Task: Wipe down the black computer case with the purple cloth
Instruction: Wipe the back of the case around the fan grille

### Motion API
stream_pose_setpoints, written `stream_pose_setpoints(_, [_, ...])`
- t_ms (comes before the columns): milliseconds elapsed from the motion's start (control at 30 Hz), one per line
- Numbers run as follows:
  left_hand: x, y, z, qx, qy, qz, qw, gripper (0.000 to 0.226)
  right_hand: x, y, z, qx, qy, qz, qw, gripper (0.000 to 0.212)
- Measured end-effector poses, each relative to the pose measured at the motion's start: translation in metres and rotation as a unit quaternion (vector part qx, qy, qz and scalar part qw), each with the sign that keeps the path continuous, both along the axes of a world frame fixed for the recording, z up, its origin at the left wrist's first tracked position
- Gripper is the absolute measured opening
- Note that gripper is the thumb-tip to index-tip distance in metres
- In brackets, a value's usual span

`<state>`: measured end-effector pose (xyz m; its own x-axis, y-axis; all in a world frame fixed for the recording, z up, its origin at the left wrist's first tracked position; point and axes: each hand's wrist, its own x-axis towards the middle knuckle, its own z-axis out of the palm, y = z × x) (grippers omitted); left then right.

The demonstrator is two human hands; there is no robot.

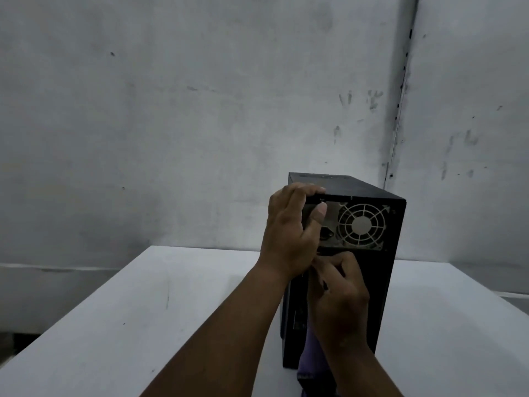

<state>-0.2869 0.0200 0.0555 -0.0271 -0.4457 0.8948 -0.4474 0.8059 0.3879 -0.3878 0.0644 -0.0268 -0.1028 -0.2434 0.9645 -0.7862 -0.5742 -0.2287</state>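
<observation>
Nearest us, one purple cloth (310, 359) hangs below our right hand (339, 293), whose fingers curl round it against the case's rear panel. Above, our left hand (289, 227) grips the top rear edge of the one black case (392, 270), steadying it upright on the white table (143, 310). We judge the wipe mid-course: the rear is under way, and we cannot tell which other faces are done. One fan grille (361, 224) shows.
</observation>
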Motion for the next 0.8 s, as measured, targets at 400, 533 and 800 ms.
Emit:
stream_pose_setpoints(400, [-0.003, -0.008, -0.007, -0.029, 0.035, -0.009, 0.999, 0.022, -0.012, -0.009, 0.017, -0.047, -0.087, -0.047, 0.994, 0.018])
stream_pose_setpoints(533, [-0.007, -0.008, -0.007, -0.045, 0.050, 0.004, 0.998, 0.021, -0.011, -0.005, -0.013, -0.001, -0.056, -0.037, 0.998, 0.016])
stream_pose_setpoints(800, [-0.010, -0.015, -0.011, -0.059, 0.056, 0.013, 0.997, 0.023, -0.004, -0.012, 0.030, -0.066, -0.152, -0.047, 0.985, 0.017])
